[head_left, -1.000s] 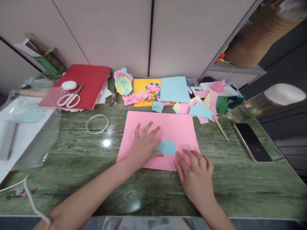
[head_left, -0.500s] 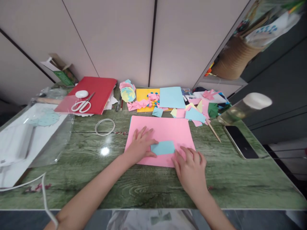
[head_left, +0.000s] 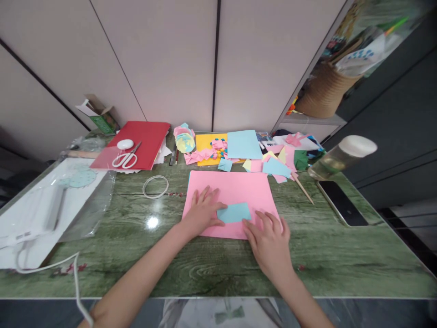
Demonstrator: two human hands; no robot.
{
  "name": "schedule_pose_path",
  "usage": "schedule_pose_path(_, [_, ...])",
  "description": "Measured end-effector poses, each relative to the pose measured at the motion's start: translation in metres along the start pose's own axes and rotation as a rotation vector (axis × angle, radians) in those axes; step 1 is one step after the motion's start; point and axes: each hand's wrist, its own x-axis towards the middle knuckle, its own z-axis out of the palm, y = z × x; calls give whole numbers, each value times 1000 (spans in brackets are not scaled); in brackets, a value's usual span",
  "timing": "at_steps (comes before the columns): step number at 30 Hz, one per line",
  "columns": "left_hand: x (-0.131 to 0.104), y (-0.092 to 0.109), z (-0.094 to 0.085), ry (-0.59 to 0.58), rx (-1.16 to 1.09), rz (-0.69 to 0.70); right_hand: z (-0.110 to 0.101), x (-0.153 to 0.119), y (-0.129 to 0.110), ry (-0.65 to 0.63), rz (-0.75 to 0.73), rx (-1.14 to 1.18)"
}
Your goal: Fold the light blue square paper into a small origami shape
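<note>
A small light-blue piece of paper (head_left: 234,213) lies flat on a larger pink sheet (head_left: 232,184), with a blue edge peeking out at the sheet's left side. My left hand (head_left: 201,212) rests on the pink sheet with its fingers spread, the thumb touching the left end of the blue piece. At the right end of that piece, my right hand (head_left: 271,239) lies with the thumb by its lower corner and the other fingers stretched over the pink sheet. Neither hand grips anything.
Behind the sheet are a light-blue square (head_left: 243,144), paper scraps (head_left: 276,167) and a paper ball (head_left: 185,139). White scissors (head_left: 125,159) lie on a red folder (head_left: 146,141) at left. To the right are a wooden stick (head_left: 303,189), a phone (head_left: 342,203) and a bottle (head_left: 341,157).
The right thumb has shifted slightly left along the blue paper's lower right corner. The whole view has tilted a little, so things appear displaced; the left hand stays in place on the sheet.
</note>
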Motion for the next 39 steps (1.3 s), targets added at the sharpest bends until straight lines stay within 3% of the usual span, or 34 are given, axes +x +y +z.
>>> schedule_pose_path(10, [-6, 4, 0, -37, 41, -44, -1, -2, 10, 75, 17, -32])
schedule_pose_path(18, [-8, 9, -8, -61, 51, -47, -3, 0, 15, 53, -49, -28])
schedule_pose_path(22, [-6, 14, -11, -68, 33, 12, -5, 10, 18, -3, -106, -28])
schedule_pose_path(27, [-7, 22, -16, -57, -13, 142, -1, 30, 5, -62, -157, -81])
schedule_pose_path(31, [-20, 33, -17, 15, 79, 185, 6, 38, -4, -55, -153, -121])
schedule_pose_path(39, [-29, 42, -8, -23, 245, 242, 9, 42, 0, -97, -153, -97])
